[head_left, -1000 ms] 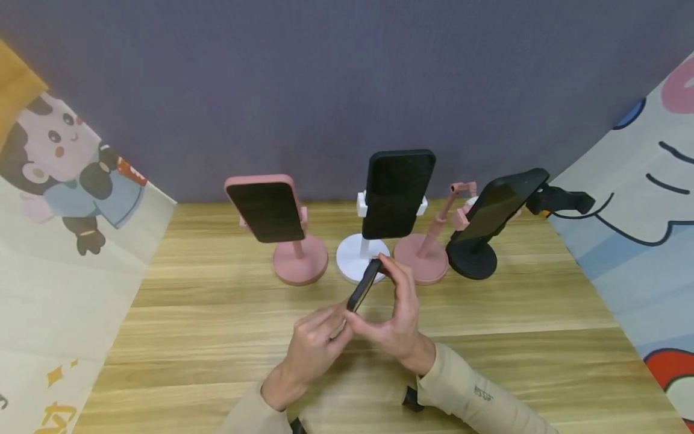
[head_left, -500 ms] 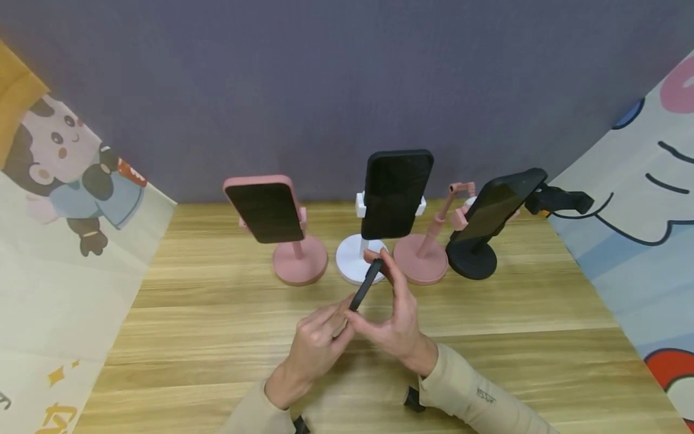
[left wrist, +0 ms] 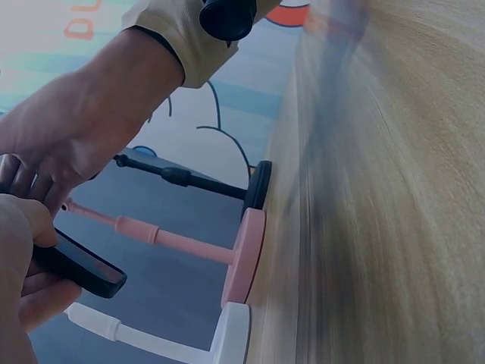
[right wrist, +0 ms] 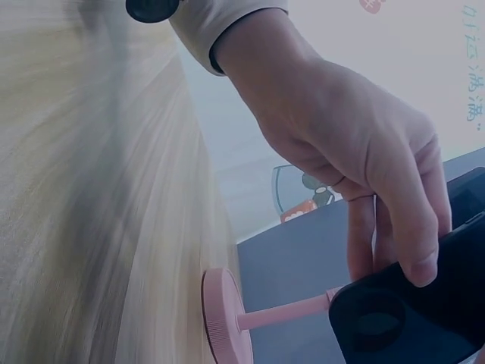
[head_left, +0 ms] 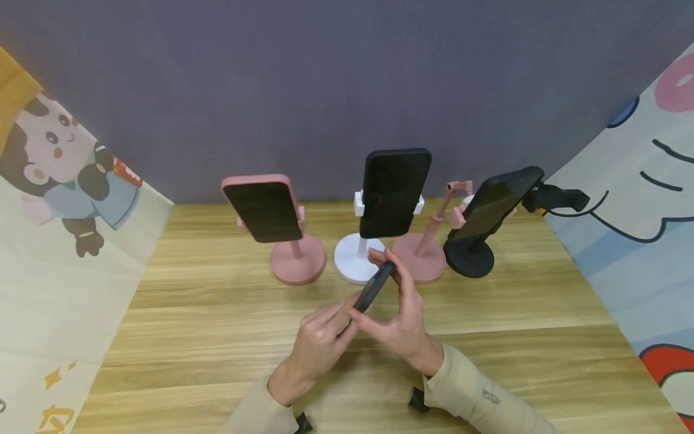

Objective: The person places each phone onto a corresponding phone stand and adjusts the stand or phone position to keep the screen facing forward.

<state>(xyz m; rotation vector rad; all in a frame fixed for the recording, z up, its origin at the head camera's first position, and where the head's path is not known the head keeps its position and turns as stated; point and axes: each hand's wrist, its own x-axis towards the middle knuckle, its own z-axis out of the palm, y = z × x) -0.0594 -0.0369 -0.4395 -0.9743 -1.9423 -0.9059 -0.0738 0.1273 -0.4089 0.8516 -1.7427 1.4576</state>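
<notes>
Both hands hold a dark phone (head_left: 374, 286) in front of the white stand, its edge turned toward the head camera. My left hand (head_left: 318, 340) pinches the phone's near end, with thumb and fingers on either face in the right wrist view. My right hand (head_left: 406, 325) spans the phone lengthwise, its thumb at the near end and its fingers at the far end. Behind them, a black phone (head_left: 396, 193) is clamped upright in the white stand (head_left: 349, 259). Most of the held phone's screen is turned out of sight in the head view.
At left, a pink-edged phone (head_left: 264, 211) sits in a pink stand (head_left: 298, 262). Right of the white stand are another pink stand (head_left: 420, 259) and a black stand (head_left: 470, 259). A tilted black phone (head_left: 496, 202) rests between pink clamps there. A grey panel (head_left: 325, 90) closes the back.
The held phone has tilted a little and shifted slightly to the right along with both hands. The stands and their phones stay in place, apart from a slight camera shift.
</notes>
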